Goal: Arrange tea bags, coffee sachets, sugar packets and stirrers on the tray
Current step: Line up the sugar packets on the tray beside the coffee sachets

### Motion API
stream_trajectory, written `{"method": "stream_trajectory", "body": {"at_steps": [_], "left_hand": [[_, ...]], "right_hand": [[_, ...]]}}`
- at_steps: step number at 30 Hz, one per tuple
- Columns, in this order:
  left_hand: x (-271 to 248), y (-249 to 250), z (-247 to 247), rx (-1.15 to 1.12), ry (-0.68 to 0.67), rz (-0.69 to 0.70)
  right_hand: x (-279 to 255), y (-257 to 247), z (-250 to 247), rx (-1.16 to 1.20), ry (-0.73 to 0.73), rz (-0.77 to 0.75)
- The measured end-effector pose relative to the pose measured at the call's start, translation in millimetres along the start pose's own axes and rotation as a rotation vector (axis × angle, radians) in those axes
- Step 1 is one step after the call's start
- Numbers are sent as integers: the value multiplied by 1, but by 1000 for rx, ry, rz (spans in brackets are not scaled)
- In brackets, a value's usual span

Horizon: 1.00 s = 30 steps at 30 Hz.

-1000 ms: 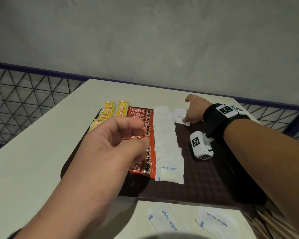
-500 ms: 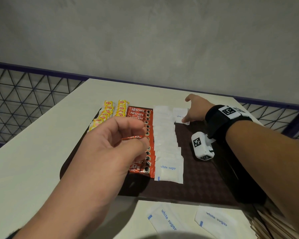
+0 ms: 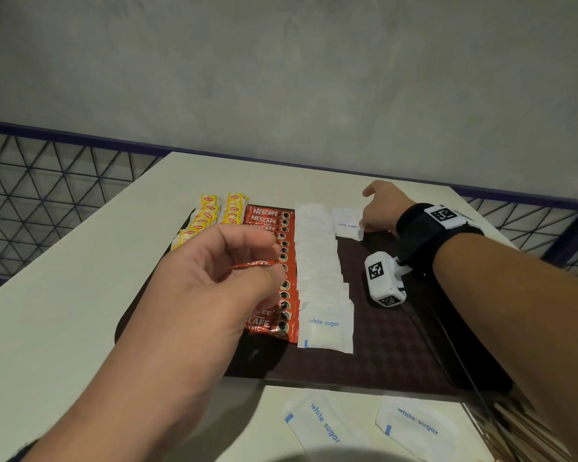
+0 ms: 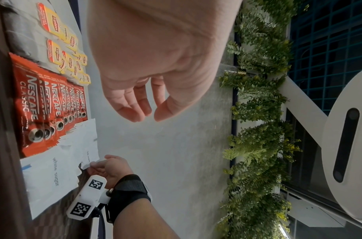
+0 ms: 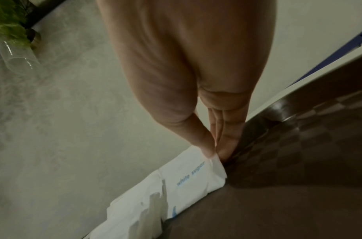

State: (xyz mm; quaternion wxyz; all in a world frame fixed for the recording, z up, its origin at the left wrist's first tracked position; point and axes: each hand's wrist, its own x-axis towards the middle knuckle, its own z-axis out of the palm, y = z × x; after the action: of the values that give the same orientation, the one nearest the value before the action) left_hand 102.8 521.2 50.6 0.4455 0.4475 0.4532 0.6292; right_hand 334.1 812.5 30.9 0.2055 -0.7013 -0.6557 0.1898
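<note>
A dark brown tray (image 3: pixel 397 355) holds rows of yellow tea bags (image 3: pixel 214 215), red coffee sachets (image 3: pixel 274 221) and white sugar packets (image 3: pixel 317 261). At the tray's far edge my right hand (image 3: pixel 364 226) pinches the corner of one sugar packet (image 3: pixel 346 225) between thumb and fingers (image 5: pixel 206 145); this packet (image 5: pixel 196 176) lies beside the top of the sugar row. My left hand (image 3: pixel 276 258) hovers above the coffee sachets, fingers loosely curled and empty, as the left wrist view shows (image 4: pixel 147 119).
Two loose sugar packets (image 3: pixel 321 425) (image 3: pixel 414 425) lie on the white table in front of the tray. Wooden stirrers (image 3: pixel 521 438) are piled at the lower right. A mesh railing (image 3: pixel 47 181) and a grey wall stand behind the table.
My right hand has shifted slightly farther away with the sugar packet, which now lies flatter at the tray's far edge. The left hand has hardly moved.
</note>
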Motion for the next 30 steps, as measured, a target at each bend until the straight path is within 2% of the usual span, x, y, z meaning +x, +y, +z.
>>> {"method": "stream_trajectory", "body": {"at_steps": [6, 10, 13, 16, 19, 21, 24, 25, 27, 30], "left_hand": [[0, 0, -1, 5, -5, 6], [0, 1, -1, 5, 7, -12], [0, 3, 0, 11, 1, -21], [-1, 6, 1, 40, -22, -44], [-6, 6, 2, 243, -161, -22], [-9, 4, 2, 507, -352, -16], [-17, 5, 3, 830, -669, -111], [-21, 6, 5, 895, -745, -143], [-27, 9, 8, 1025, -803, -168], [-28, 8, 10, 1164, -678, -149]], "right_hand": [[6, 2, 0, 109, 3, 38], [-4, -1, -5, 38, 36, 13], [-30, -15, -25, -149, 114, -112], [-82, -44, -55, -304, 88, -286], [-152, -60, -80, -403, -122, -369], [-203, -63, -92, -470, -338, -401], [-270, -48, -92, -630, -602, -385], [-286, -38, -87, -705, -622, -386], [-306, -20, -74, -812, -536, -375], [-321, -4, -57, -749, -391, -316]]}}
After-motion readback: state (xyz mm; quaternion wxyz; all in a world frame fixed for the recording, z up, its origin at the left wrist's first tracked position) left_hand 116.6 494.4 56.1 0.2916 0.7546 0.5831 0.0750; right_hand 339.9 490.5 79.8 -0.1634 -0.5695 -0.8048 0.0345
